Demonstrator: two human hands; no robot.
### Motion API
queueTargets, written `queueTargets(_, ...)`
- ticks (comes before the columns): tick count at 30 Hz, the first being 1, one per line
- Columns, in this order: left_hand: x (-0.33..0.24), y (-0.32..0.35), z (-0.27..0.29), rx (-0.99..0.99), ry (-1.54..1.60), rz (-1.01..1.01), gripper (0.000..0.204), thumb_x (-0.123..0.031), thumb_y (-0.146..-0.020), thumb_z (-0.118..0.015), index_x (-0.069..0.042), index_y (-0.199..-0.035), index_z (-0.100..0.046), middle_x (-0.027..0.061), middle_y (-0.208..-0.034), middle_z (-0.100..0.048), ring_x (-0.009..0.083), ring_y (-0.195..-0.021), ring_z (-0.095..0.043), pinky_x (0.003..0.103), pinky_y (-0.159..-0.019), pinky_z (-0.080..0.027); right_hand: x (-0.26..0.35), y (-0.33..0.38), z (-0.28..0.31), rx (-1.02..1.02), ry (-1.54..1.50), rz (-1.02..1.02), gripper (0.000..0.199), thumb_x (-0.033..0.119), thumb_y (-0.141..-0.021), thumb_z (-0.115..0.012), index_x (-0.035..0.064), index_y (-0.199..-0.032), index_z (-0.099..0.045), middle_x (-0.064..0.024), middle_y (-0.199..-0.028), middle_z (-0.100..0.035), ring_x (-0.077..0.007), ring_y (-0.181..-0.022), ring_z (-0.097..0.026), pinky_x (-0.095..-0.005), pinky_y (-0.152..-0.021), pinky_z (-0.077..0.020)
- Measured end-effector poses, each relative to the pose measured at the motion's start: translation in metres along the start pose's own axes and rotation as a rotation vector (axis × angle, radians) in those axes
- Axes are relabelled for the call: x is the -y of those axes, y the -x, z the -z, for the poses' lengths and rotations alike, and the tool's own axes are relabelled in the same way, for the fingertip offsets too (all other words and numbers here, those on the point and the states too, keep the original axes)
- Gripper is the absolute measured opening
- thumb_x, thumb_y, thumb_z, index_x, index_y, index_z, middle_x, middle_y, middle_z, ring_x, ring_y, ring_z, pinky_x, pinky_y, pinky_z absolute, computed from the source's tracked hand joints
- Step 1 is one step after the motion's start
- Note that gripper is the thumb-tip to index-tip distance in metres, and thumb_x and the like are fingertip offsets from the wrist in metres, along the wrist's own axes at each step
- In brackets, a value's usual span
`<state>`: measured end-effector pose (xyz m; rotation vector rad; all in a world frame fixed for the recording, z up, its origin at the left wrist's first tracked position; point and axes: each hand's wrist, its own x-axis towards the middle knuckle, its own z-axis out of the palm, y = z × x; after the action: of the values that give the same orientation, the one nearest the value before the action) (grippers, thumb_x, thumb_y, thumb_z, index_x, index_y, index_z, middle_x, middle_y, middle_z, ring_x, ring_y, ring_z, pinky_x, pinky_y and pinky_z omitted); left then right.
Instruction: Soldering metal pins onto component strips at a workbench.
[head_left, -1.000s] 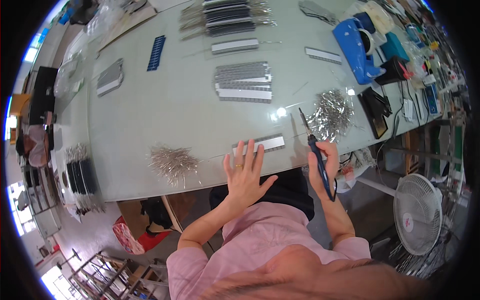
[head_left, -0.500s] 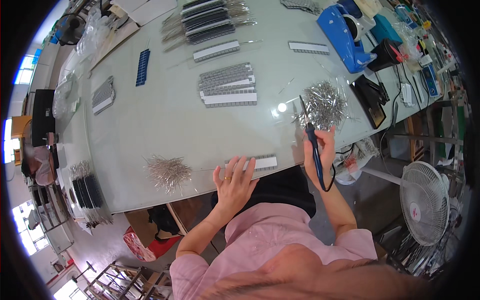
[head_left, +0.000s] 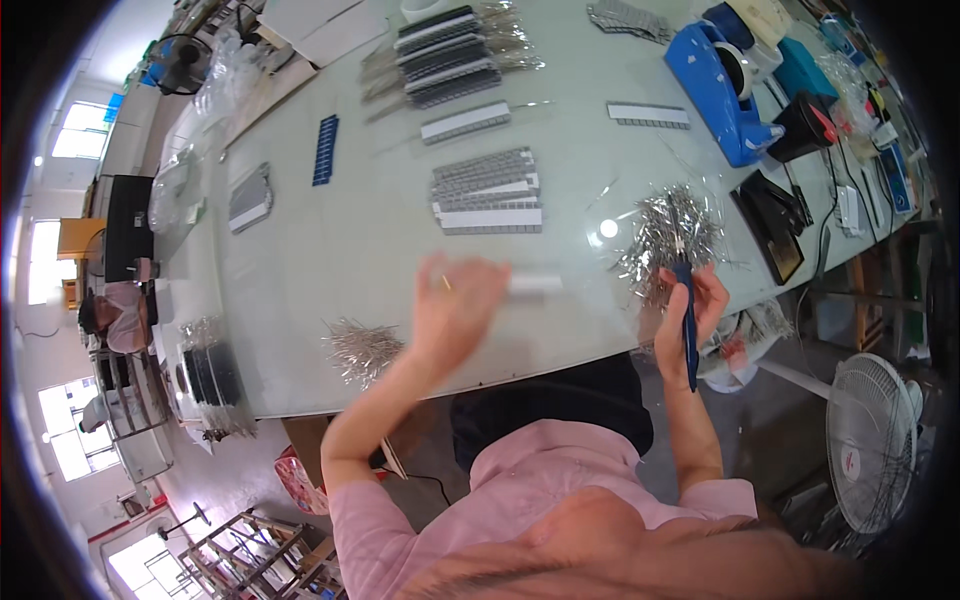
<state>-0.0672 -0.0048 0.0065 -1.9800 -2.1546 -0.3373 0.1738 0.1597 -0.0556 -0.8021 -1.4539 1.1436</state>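
My left hand [head_left: 462, 300] is smeared by motion over the table, its fingers curled at one end of a grey and white segmented strip [head_left: 538, 284], which is blurred too. In my right hand [head_left: 690, 325] is a pen-shaped soldering iron [head_left: 689, 345] with a dark blue handle, its tip pointing away over a heap of thin silvery wire pieces [head_left: 665, 232]. A second heap of wire pieces [head_left: 362, 350] lies near the table edge, left of my left forearm. Beyond my left hand rests a stack of similar strips [head_left: 487, 218].
Single strips [head_left: 648, 115], a blue strip [head_left: 325, 150] and bundles of dark strips with wires [head_left: 448, 60] lie farther back. At the right stand a blue tape dispenser [head_left: 715, 95], a black tray [head_left: 768, 225] and cords. A white fan [head_left: 870, 440] stands beside the table.
My left hand has moved away from the table edge, and the strip has moved with it. The soldering iron has shifted right, over the wire heap. The whole view has shifted slightly.
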Motion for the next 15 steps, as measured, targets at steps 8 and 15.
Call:
queueTargets(8, 0.144, -0.123, -0.056, -0.298, -0.138, 0.051, 0.027, -0.012, -0.084, -0.064, -0.015, -0.112, -0.067, 0.0026, -0.102, -0.061, 0.0218, -0.097, -0.058, 0.043, -0.096, -0.039, -0.010, 0.003, 0.002, 0.082, 0.177, 0.145, 0.029, 0.007, -0.092, -0.055, 0.0026, -0.117, -0.040, -0.0118, -0.099, -0.064, -0.0185, -0.096, -0.065, -0.0492, -0.118, -0.0059)
queueTargets(15, 0.135, -0.116, -0.055, -0.167, -0.187, 0.006, 0.039, -0.015, -0.086, -0.062, -0.015, -0.125, -0.058, 0.0066, -0.126, -0.054, 0.0251, -0.116, -0.051, 0.046, -0.101, -0.035, -0.012, 0.004, 0.004, 0.088, 0.147, 0.119, 0.030, 0.005, -0.091, -0.055, 0.0026, -0.116, -0.039, -0.0135, -0.097, -0.066, -0.0174, -0.093, -0.064, -0.0510, -0.117, -0.0059)
